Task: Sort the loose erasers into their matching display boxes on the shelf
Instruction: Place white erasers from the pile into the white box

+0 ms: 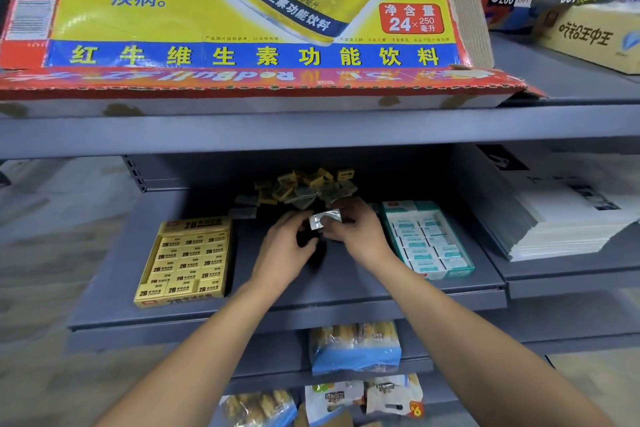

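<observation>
Yellow box [183, 262]: left on the shelf [311, 291], rows look nearly full.
Left hand [287, 246]: fingers curled, pinching the wrapped eraser's [325, 219] left end.
Loose pile [306, 189]: at the back, mixed yellow and pale, plenty unsorted.
Right hand [356, 236]: grips the same eraser's other end.
Teal box [427, 241]: right, well filled.
Room: bare shelf between boxes; upper shelf lip hangs low overhead.
</observation>
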Available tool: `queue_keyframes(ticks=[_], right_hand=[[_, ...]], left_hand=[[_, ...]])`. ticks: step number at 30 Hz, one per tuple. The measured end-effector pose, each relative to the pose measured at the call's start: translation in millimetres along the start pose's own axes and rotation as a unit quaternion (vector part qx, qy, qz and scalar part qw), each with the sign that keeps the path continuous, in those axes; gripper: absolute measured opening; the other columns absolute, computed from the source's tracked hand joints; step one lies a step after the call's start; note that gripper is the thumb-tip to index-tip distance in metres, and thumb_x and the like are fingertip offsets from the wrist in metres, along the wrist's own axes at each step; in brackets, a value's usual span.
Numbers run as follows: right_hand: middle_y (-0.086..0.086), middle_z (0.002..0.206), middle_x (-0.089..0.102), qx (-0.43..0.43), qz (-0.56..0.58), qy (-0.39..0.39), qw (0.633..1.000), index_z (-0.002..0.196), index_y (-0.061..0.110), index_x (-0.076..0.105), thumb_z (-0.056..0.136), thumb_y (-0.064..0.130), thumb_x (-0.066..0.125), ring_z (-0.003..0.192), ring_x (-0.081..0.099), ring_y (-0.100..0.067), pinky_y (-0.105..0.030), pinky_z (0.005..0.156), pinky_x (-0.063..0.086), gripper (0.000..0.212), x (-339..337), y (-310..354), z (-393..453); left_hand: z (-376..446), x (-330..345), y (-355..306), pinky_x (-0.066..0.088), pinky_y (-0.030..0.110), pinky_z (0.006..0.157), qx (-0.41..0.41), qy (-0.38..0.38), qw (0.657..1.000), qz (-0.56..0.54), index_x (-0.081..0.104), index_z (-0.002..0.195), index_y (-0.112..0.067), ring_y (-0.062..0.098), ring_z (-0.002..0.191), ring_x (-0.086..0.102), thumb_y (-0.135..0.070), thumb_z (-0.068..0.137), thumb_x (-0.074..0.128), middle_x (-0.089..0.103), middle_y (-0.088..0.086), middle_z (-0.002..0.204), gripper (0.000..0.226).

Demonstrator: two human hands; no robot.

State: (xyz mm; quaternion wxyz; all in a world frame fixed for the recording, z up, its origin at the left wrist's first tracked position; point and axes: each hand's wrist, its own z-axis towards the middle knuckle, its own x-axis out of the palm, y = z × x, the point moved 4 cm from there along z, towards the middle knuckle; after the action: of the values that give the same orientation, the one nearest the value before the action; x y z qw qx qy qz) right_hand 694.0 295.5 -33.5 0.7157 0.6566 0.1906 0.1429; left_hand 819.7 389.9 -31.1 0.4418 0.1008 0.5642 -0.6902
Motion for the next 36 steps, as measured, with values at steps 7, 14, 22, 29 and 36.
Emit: queue_keyframes(ticks=[7, 14, 22, 29, 36], right_hand=[[0.001, 0.11, 0.066, -0.236, -0.293, -0.008, 0.926, 0.11, 0.017, 0.068, 0.085, 0.019, 0.071, 0.102, 0.059, -0.01, -0.018, 0.088, 0.044, 0.025, -29, 16, -15], [-0.009, 0.112, 0.068, -0.352, -0.413, 0.005, 0.84, 0.107, 0.008, 0.071, 0.088, 0.01, 0.064, 0.103, 0.062, -0.024, -0.032, 0.09, 0.049, 0.02, -75, 17, -24], [-0.009, 0.108, 0.069, -0.262, -0.449, -0.025, 0.854, 0.106, 0.01, 0.071, 0.092, 0.013, 0.06, 0.1, 0.063, -0.024, -0.027, 0.09, 0.047, 0.019, -150, 9, -27], [-0.009, 0.108, 0.07, -0.215, -0.502, -0.003, 0.838, 0.102, 0.007, 0.073, 0.087, 0.001, 0.064, 0.103, 0.063, -0.027, -0.031, 0.094, 0.047, 0.018, -191, -5, -25], [0.001, 0.108, 0.072, -0.201, -0.491, 0.064, 0.846, 0.104, 0.012, 0.073, 0.09, 0.008, 0.06, 0.103, 0.063, -0.014, -0.021, 0.093, 0.045, 0.019, -189, -5, -28]], left_hand=[[10, 12, -20, 0.047, 0.023, 0.084, 0.037, -0.012, 0.999, -0.018, 0.067, 0.114, -0.016, 0.01, 0.098, 0.059, -0.019, 0.086, 0.071, 0.065, -0.003, 0.109, 0.028], [19, 50, -52, 0.05, 0.029, 0.09, 0.076, 0.028, 0.996, -0.029, 0.066, 0.119, -0.015, 0.012, 0.106, 0.059, -0.017, 0.088, 0.068, 0.065, -0.001, 0.118, 0.031], [27, 82, -78, 0.045, 0.017, 0.077, 0.07, 0.044, 0.995, -0.058, 0.064, 0.121, -0.019, 0.006, 0.087, 0.059, -0.026, 0.092, 0.062, 0.067, -0.004, 0.104, 0.03], [31, 92, -81, 0.04, 0.014, 0.072, 0.039, 0.056, 0.997, -0.042, 0.061, 0.122, -0.019, 0.005, 0.087, 0.056, -0.018, 0.094, 0.057, 0.063, -0.004, 0.104, 0.029], [33, 97, -84, 0.038, 0.006, 0.065, 0.045, 0.051, 0.997, -0.044, 0.063, 0.111, -0.017, 0.004, 0.085, 0.056, -0.017, 0.092, 0.056, 0.063, -0.006, 0.098, 0.02]])
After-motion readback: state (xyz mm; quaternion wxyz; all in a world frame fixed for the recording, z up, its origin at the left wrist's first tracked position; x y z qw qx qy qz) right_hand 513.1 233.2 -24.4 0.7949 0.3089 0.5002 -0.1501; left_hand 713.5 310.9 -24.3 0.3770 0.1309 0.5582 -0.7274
